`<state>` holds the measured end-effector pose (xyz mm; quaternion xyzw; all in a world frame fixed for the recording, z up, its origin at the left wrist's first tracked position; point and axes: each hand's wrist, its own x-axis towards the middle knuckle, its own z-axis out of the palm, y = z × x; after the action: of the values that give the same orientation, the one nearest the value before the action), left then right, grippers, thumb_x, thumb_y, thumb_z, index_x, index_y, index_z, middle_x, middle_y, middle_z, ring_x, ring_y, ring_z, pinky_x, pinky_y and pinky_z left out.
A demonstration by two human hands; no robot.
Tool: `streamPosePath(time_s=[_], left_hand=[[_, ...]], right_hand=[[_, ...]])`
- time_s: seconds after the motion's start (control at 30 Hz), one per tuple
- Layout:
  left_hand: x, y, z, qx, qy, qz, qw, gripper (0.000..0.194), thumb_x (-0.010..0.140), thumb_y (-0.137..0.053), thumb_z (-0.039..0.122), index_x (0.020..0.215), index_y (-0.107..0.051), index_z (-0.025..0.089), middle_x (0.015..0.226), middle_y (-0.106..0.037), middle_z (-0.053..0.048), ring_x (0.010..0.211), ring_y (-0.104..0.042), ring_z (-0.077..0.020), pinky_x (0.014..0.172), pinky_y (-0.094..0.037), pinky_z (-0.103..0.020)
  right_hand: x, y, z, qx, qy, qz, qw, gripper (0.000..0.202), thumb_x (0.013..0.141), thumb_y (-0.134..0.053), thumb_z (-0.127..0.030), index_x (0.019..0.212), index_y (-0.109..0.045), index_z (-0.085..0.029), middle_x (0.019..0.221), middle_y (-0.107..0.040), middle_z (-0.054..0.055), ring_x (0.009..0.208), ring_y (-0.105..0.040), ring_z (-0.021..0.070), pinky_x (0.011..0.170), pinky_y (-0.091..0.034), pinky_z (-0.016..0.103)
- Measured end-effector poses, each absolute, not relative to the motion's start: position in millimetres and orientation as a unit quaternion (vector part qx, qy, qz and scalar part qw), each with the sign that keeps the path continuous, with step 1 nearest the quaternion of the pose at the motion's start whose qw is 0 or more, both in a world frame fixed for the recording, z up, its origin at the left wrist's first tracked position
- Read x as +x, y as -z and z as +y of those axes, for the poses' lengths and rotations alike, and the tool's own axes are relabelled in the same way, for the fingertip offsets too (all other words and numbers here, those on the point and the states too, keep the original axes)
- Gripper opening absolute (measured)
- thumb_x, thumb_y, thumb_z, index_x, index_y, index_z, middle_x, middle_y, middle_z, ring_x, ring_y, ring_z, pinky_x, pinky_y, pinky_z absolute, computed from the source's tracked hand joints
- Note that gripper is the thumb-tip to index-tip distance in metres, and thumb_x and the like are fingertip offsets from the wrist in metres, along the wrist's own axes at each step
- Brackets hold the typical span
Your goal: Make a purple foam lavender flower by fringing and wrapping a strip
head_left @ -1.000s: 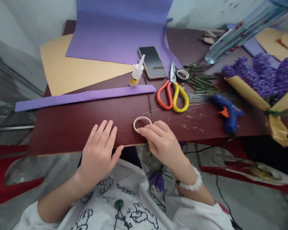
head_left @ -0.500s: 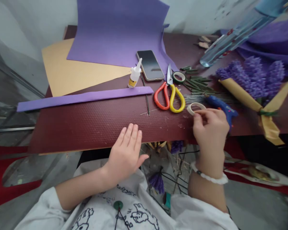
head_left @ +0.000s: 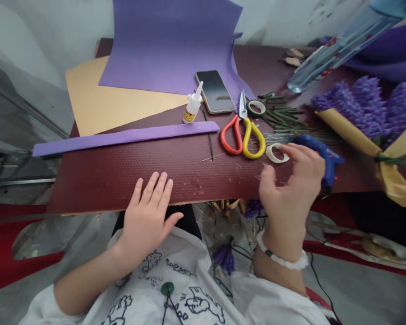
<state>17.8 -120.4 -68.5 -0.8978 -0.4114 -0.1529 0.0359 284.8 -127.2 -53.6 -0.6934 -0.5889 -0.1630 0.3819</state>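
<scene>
The bench (head_left: pixel 108 178) stretches under everything, with a big purple sheet (head_left: pixel 172 45) behind and to the left of the scissors. A tan sheet (head_left: pixel 118 99) lies left of the scissors, partly under the purple one. Beyond the scissors to the right, I see a clear bluish container (head_left: pixel 345 49) leaning at a tilt and a wrapped purple bouquet (head_left: pixel 368 108). A long purple strip (head_left: pixel 125 136) runs left from near the red handle.

My hands are well apart. My left hand (head_left: pixel 145 223) lies palm down, fingers straight, at the bench's front edge, front-left of the scissors. My right hand (head_left: pixel 289 194) is to their right, thumb and fingers spread, gripping nothing; I can't tell whether a fingertip touches the white tape ring.

The blue glue gun (head_left: pixel 329 158) is farther right, partly behind my right hand. The phone (head_left: pixel 215 91) lies behind-left of the scissors (head_left: pixel 242 119), the small glue bottle (head_left: pixel 191 110) left of them, green stems (head_left: pixel 284 118) behind-right. The white tape ring (head_left: pixel 269 155) sits just right of the yellow handle, the green tape roll (head_left: pixel 250 109) beside the blades.
</scene>
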Motion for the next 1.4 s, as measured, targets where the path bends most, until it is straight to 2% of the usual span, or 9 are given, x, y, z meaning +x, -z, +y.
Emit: streamPosePath(time_s=[0.17,0.3,0.47,0.6,0.73,0.9,0.97,1.17,1.4], left_hand=[[75.4,71.4,-130.0,-0.910,0.137,-0.392,0.020,0.095,0.084,-0.040,0.070,0.134,-0.044,-0.010,0.143,-0.039,-0.033,0.135,-0.037,-0.0446,0.110,-0.032,-0.052],[100.1,73.4,-130.3,-0.952,0.128,-0.279,-0.010,0.084,0.089,-0.036,0.064,0.137,-0.044,-0.004,0.146,-0.037,-0.028,0.136,-0.034,-0.0455,0.112,-0.026,-0.054],[50.7,70.0,-124.3,-0.954,0.141,-0.262,-0.011,0.057,0.095,-0.039,0.049,0.139,-0.046,0.014,0.149,-0.042,-0.009,0.138,-0.039,-0.0301,0.114,-0.030,-0.046],[0.6,67.4,-120.0,-0.870,0.137,-0.469,0.064,0.071,0.092,-0.040,0.054,0.137,-0.045,-0.001,0.144,-0.044,-0.024,0.133,-0.043,-0.0382,0.108,-0.036,-0.054],[10.8,69.8,-116.7,-0.849,0.118,-0.509,0.075,0.088,0.088,-0.041,0.063,0.134,-0.043,-0.012,0.142,-0.037,-0.037,0.135,-0.036,-0.0459,0.107,-0.036,-0.057],[78.4,71.0,-120.2,-0.923,0.096,-0.371,0.013,0.087,0.087,-0.046,0.061,0.135,-0.042,-0.010,0.143,-0.037,-0.035,0.136,-0.035,-0.0457,0.110,-0.033,-0.055],[88.8,69.3,-121.0,-0.952,0.100,-0.290,-0.012,0.074,0.089,-0.045,0.056,0.137,-0.045,-0.001,0.147,-0.038,-0.026,0.134,-0.033,-0.0501,0.108,-0.031,-0.063],[42.6,58.3,-109.6,-0.979,0.178,-0.080,-0.062,0.036,0.098,-0.039,0.031,0.123,-0.060,0.017,0.133,-0.060,-0.004,0.127,-0.052,-0.0201,0.116,-0.033,-0.039],[15.1,59.6,-105.5,-0.896,0.107,-0.428,0.040,0.081,0.086,-0.052,0.056,0.133,-0.045,-0.009,0.142,-0.039,-0.034,0.135,-0.035,-0.0478,0.108,-0.035,-0.059]], right_hand=[[263.5,45.2,-121.8,-0.657,0.118,-0.628,0.400,0.031,0.085,-0.052,-0.016,0.114,-0.058,-0.021,0.115,-0.060,0.015,0.113,-0.056,0.0278,0.099,-0.044,0.051],[256.0,41.1,-116.3,-0.630,0.086,-0.661,0.398,0.029,0.085,-0.051,-0.016,0.113,-0.058,-0.022,0.116,-0.061,0.013,0.113,-0.057,0.0259,0.098,-0.045,0.049],[254.8,37.0,-114.8,-0.612,0.058,-0.702,0.360,0.031,0.084,-0.053,-0.015,0.113,-0.058,-0.022,0.119,-0.061,0.012,0.114,-0.056,0.0263,0.099,-0.044,0.047],[254.9,31.8,-111.6,-0.608,0.037,-0.720,0.333,0.030,0.084,-0.053,-0.016,0.112,-0.059,-0.021,0.119,-0.061,0.012,0.114,-0.057,0.0272,0.098,-0.044,0.047],[248.3,18.9,-90.1,-0.595,0.014,-0.744,0.304,0.026,0.084,-0.048,-0.016,0.106,-0.060,-0.020,0.109,-0.065,0.011,0.099,-0.062,0.0252,0.087,-0.048,0.041],[225.5,-3.4,-43.2,-0.555,-0.013,-0.800,0.227,0.028,0.080,-0.045,-0.014,0.102,-0.063,-0.017,0.107,-0.065,0.010,0.086,-0.061,0.0229,0.079,-0.046,0.037],[215.4,-9.1,-26.7,-0.554,-0.022,-0.808,0.201,0.028,0.082,-0.043,-0.014,0.100,-0.063,-0.016,0.103,-0.066,0.010,0.083,-0.060,0.0218,0.076,-0.044,0.035],[196.1,-4.7,3.3,-0.508,-0.048,-0.846,0.156,0.032,0.081,-0.042,-0.011,0.107,-0.061,-0.013,0.111,-0.063,0.012,0.097,-0.059,0.0238,0.085,-0.044,0.036],[186.1,29.6,19.5,-0.460,-0.070,-0.879,0.105,0.048,0.082,-0.040,-0.009,0.128,-0.048,-0.004,0.135,-0.051,0.020,0.123,-0.047,0.0283,0.099,-0.042,0.042]])
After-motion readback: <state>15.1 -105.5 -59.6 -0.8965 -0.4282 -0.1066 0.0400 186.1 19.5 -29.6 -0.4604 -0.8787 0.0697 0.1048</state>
